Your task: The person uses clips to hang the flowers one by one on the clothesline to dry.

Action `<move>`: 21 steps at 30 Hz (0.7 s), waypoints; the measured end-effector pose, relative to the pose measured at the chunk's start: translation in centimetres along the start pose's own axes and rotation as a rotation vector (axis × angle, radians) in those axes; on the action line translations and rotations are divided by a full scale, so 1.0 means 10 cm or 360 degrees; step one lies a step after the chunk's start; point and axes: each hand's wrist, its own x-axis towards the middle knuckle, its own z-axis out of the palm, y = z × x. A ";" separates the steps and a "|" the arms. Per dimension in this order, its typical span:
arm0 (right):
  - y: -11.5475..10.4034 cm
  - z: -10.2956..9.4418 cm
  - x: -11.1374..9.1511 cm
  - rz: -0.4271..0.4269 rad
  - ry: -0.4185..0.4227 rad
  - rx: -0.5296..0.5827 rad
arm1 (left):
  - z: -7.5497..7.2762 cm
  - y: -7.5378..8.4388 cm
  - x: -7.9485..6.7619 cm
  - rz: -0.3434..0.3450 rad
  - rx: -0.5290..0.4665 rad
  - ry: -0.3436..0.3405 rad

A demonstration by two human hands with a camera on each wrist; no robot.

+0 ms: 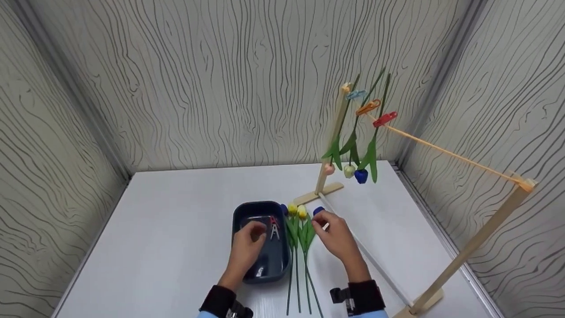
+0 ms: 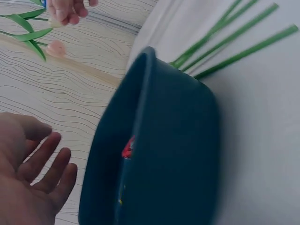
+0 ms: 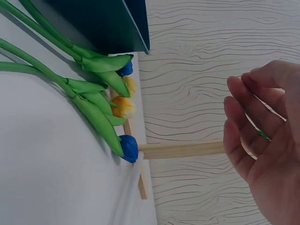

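Note:
My left hand (image 1: pixel 246 247) is over the dark blue plastic basin (image 1: pixel 267 279), fingers loosely bent and holding nothing. In the left wrist view its fingers sit apart from the basin's rim. Inside the basin lie a red clothespin (image 1: pixel 273 220) and a pale clothespin (image 1: pixel 275 232). My right hand (image 1: pixel 337 236), also empty with relaxed fingers, hovers by several artificial tulips laid side by side right of the basin. Among them are a yellow tulip (image 1: pixel 302 212) and a blue tulip (image 3: pixel 129 148). In the right wrist view the hand does not touch the flowers.
To the right, an orange cord (image 1: pixel 450 152) runs between two wooden posts. A blue clothespin (image 1: pixel 355 94), an orange clothespin (image 1: pixel 368 107) and a red clothespin (image 1: pixel 385 119) hold three tulips upside down near the far post (image 1: pixel 337 119). The near post (image 1: pixel 474 247) rises at right.

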 end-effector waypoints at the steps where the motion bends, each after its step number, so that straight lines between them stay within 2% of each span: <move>1: 0.01 0.04 0.00 0.0005 -0.0021 0.0002 | 0.02 -0.03 -0.02 -0.0005 0.0047 -0.0023; 5: 0.06 0.17 -0.02 0.0009 -0.0051 -0.0019 | 0.09 -0.09 -0.07 -0.0039 0.0186 -0.0106; 8: 0.09 0.21 -0.04 -0.0009 -0.0070 -0.0011 | 0.16 -0.07 -0.04 -0.0093 0.0242 -0.0180; 10: 0.12 0.22 -0.08 -0.0019 -0.0098 0.0007 | 0.22 -0.07 0.01 -0.0146 0.0310 -0.0257; 12: 0.14 0.23 -0.11 -0.0018 -0.0127 0.0020 | 0.33 -0.14 0.09 -0.0180 0.0422 -0.0345; 15: 0.16 0.25 -0.15 -0.0008 -0.0156 0.0019 | 0.52 -0.32 0.22 -0.0222 0.0583 -0.0410; 17: 0.18 0.25 -0.17 -0.0004 -0.0171 0.0031 | 0.64 -0.47 0.30 -0.0243 0.0661 -0.0387; 18: 0.18 0.25 -0.18 -0.0012 -0.0178 0.0037 | 0.67 -0.49 0.33 -0.0265 0.0668 -0.0355; 21: 0.19 0.25 -0.21 -0.0023 -0.0189 0.0067 | 0.77 -0.61 0.42 -0.0240 0.0730 -0.0219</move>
